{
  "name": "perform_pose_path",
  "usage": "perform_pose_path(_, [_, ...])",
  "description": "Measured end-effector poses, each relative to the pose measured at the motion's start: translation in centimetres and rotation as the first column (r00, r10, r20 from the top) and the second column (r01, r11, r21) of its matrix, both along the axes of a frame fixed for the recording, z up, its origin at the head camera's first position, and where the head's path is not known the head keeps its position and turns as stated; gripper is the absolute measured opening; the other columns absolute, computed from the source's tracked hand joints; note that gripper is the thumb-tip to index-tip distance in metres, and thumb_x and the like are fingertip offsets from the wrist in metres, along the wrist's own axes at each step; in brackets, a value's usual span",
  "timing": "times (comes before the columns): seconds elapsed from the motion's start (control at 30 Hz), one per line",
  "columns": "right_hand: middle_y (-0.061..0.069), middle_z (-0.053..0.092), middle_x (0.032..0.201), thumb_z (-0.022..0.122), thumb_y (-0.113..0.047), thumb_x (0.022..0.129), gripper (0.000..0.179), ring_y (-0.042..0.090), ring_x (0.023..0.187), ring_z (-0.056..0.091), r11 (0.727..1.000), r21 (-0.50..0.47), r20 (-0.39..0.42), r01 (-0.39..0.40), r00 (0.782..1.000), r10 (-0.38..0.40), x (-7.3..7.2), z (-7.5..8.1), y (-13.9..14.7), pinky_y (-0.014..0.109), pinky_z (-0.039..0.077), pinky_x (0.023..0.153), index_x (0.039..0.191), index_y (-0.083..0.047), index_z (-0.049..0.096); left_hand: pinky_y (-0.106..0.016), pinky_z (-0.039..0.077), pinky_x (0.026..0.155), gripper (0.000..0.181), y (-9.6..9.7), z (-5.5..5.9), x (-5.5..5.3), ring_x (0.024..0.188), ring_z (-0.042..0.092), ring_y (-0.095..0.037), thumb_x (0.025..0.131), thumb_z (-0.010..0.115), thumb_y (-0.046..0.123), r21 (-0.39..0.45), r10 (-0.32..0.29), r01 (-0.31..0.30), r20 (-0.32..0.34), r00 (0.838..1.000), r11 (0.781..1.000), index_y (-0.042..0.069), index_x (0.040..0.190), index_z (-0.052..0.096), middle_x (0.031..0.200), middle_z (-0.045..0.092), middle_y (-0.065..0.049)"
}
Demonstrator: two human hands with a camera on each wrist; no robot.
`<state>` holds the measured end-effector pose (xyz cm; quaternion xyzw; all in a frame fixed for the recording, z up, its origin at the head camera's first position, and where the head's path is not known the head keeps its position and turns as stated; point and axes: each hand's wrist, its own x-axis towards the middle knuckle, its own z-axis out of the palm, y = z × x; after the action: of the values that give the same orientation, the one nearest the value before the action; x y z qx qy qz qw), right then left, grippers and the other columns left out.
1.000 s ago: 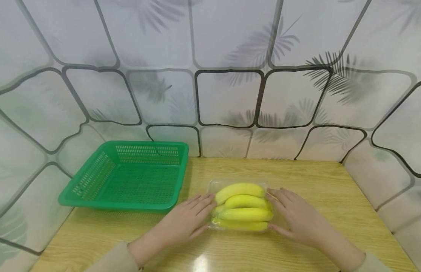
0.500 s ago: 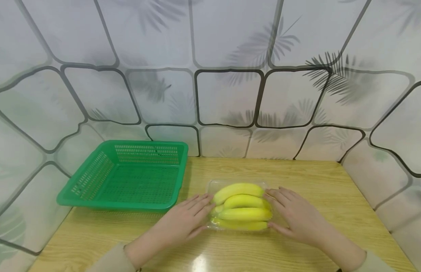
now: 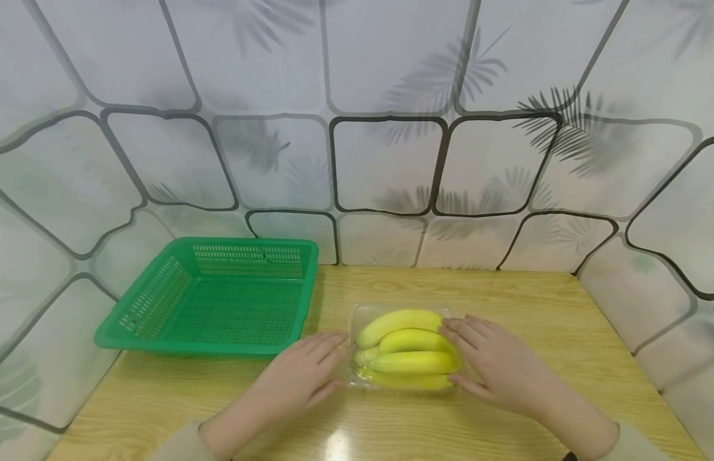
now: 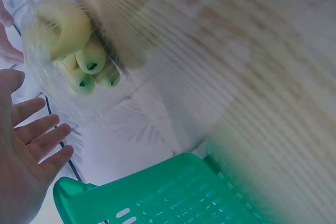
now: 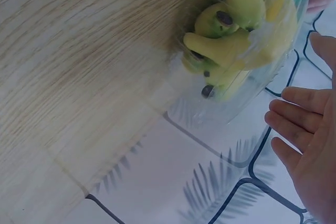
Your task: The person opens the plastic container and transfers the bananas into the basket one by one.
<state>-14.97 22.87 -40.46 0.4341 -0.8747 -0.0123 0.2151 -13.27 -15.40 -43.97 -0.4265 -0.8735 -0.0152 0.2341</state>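
Note:
Several yellow bananas (image 3: 414, 363) lie side by side in a clear plastic box (image 3: 362, 314) on the wooden table. My left hand (image 3: 301, 378) is by the left end of the box, its fingertips right at the edge. At the other end my right hand (image 3: 497, 365) has its fingertips overlapping the box's edge in the head view. In the left wrist view the left hand (image 4: 31, 145) has its fingers extended and spread, a gap showing between them and the box. The right wrist view shows the right hand (image 5: 315, 129) with extended fingers beside the box.
A green plastic basket (image 3: 301, 307) with slotted sides stands on the left of the table (image 3: 529, 301), near my left hand. Patterned wall covering (image 3: 385, 166) rises behind the table and on both sides.
My left hand has drawn a little to the left, away from the bananas. The right hand has shifted slightly left over the box's edge. The box has stayed nearly in place.

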Motion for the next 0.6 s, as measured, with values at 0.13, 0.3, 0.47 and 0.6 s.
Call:
perform_pose_path(0.13, [0.014, 0.068, 0.142, 0.084, -0.044, 0.085, 0.074, 0.03, 0.128, 0.067, 1.0, 0.001, -0.003, -0.012, 1.0, 0.012, 0.2, 0.3, -0.5, 0.051, 0.056, 0.11, 0.142, -0.001, 0.063, -0.044, 0.055, 0.113, 0.059, -0.3, -0.2, 0.2, 0.133, 0.065, -0.025, 0.093, 0.078, 0.038, 0.026, 0.027, -0.028, 0.035, 0.999, 0.999, 0.011, 0.143, 0.062, 0.148, 0.065, -0.01])
perform_pose_path(0.3, [0.013, 0.068, 0.142, 0.081, -0.046, 0.086, 0.074, 0.03, 0.128, 0.066, 0.999, -0.017, -0.015, -0.033, 0.999, 0.033, 0.3, 0.6, -1.1, 0.049, 0.056, 0.109, 0.143, -0.002, 0.063, -0.043, 0.057, 0.11, 0.057, -0.2, -0.3, 0.7, 0.129, 0.067, -0.024, 0.094, 0.078, 0.033, 0.065, 0.036, -0.041, 0.067, 0.997, 0.997, 0.009, 0.143, 0.063, 0.144, 0.067, -0.008])
perform_pose_path(0.47, [0.012, 0.068, 0.141, 0.075, -0.049, 0.093, 0.07, 0.029, 0.128, 0.066, 0.997, -0.038, -0.025, -0.068, 0.997, 0.067, 0.5, 0.9, -1.7, 0.048, 0.057, 0.109, 0.143, -0.003, 0.062, -0.043, 0.058, 0.109, 0.054, -0.1, -0.5, 1.3, 0.129, 0.067, -0.025, 0.095, 0.076, 0.032, 0.106, 0.057, -0.07, 0.115, 0.992, 0.992, 0.008, 0.142, 0.064, 0.143, 0.068, -0.009])
perform_pose_path(0.6, [0.01, 0.069, 0.139, 0.075, -0.048, 0.094, 0.068, 0.026, 0.127, 0.066, 0.993, -0.058, -0.044, -0.104, 0.994, 0.102, 0.5, 1.2, -2.3, 0.038, 0.047, 0.12, 0.143, -0.002, 0.062, -0.046, 0.059, 0.108, 0.05, -0.1, -0.7, 1.8, 0.129, 0.067, -0.026, 0.097, 0.075, 0.029, 0.157, 0.102, -0.136, 0.206, 0.973, 0.978, 0.01, 0.142, 0.065, 0.144, 0.067, -0.008])
